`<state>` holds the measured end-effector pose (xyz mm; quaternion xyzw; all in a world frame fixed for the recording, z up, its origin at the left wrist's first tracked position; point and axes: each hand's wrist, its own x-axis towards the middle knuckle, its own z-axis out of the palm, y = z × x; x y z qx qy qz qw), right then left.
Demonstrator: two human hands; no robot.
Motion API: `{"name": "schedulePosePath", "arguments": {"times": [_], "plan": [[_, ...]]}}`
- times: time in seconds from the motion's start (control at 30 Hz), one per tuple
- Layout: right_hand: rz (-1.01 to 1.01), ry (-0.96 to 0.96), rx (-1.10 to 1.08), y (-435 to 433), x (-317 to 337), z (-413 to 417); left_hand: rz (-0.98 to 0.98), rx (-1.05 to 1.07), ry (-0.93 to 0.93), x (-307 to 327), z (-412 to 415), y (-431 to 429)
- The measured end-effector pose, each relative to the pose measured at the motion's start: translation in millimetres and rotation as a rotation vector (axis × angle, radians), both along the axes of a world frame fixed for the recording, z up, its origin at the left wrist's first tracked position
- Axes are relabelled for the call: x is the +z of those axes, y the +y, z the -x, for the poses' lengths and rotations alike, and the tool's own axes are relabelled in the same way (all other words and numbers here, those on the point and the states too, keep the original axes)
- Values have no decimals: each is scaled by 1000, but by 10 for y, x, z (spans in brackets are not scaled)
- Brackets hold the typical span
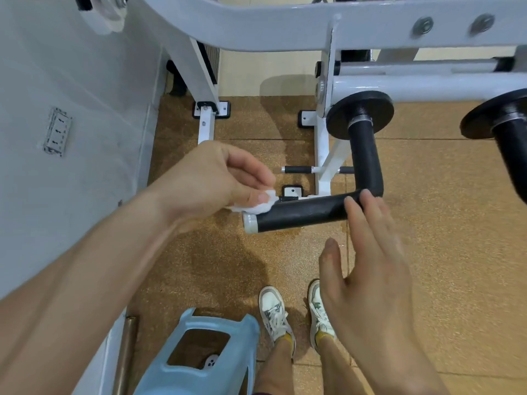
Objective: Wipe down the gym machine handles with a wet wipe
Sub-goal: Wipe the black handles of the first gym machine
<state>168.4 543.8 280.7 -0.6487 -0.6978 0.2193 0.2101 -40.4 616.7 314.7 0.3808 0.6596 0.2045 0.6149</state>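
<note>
— White wipe [256,205], bunched small, pinched in the left hand [211,181], right at the 9 o'clock end of the handle [305,213], by the grey cap [250,222]
— And the right hand [370,260]?
— Flat and empty, fingers straight, down at 5 o'clock, tips up by the bend; touching or just shy, I can't tell
— How will that wipe behave?
— Light, limp, damp, I'd say; it'll fold and slide, so wrap it round rather than dab. Handle looks a stiff bar in a textured black sleeve, fixed to the white frame [313,21] at 12 o'clock; should take firm pressure
— Best hold?
— Wipe cupped round the bar, I'd judge, free hand steadying near the bend
</note>
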Motion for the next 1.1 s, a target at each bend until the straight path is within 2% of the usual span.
{"name": "schedulePosePath", "arguments": {"times": [0.2, 0.27, 0.37, 0.43, 0.53, 0.67, 0.73, 0.9, 1.03, 1.1], "plan": [[2, 18, 28, 38, -3, -88, -91, 38, 142, 17, 8, -176], [-19, 38, 42, 21, 19, -54, -115, 54, 105, 58, 12, -179], [-55, 109, 110, -23, 73, 66, -164, 250, -42, 82, 5, -142], [-64, 131, 181, -53, 88, 165, -218, 298, 15, 15, -15, -141], [-56, 146, 219, -56, 77, 231, -182, 150, 191, -79, -59, -194], [-70, 141, 205, -23, 37, 156, -89, -19, 275, -37, -8, -176], [-69, 124, 206, -21, 24, 111, -48, -118, 297, 5, 20, -169], [-71, 97, 199, -15, 28, 51, -3, -176, 237, 76, -37, -46], [-80, 120, 192, -12, 13, 46, -178, -276, 256, 30, -175, -34], [-87, 144, 177, -10, -3, -10, -246, -218, 325, -9, -153, -125]]}}
